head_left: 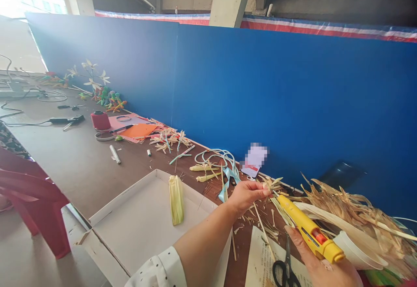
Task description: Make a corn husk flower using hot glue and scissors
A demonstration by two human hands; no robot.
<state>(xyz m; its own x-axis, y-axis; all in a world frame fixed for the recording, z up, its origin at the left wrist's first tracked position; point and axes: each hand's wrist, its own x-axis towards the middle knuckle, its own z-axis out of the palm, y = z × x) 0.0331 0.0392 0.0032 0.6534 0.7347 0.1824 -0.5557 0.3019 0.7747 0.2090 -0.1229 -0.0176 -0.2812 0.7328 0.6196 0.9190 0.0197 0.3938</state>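
Observation:
My left hand [246, 194] pinches a small dried-husk flower [271, 185] on a thin stick, held above the brown table [74, 165]. My right hand [325, 265] grips a yellow glue gun [308, 228] whose nozzle points up-left at the base of the husk flower. Black scissors [286, 269] lie on a printed paper sheet [260, 256] just below the gun. A folded pale-yellow husk [176, 198] rests in a shallow white cardboard tray [130, 221] to the left of my forearm.
A pile of dried husks [355, 211] and a white cup [353, 250] sit at the right. Light-blue ribbon [221, 161], husk scraps, orange paper [138, 130], a red spool [100, 120], finished flowers [94, 78] and cables lie along a blue partition [260, 95]. A red plastic chair [35, 195] stands at left.

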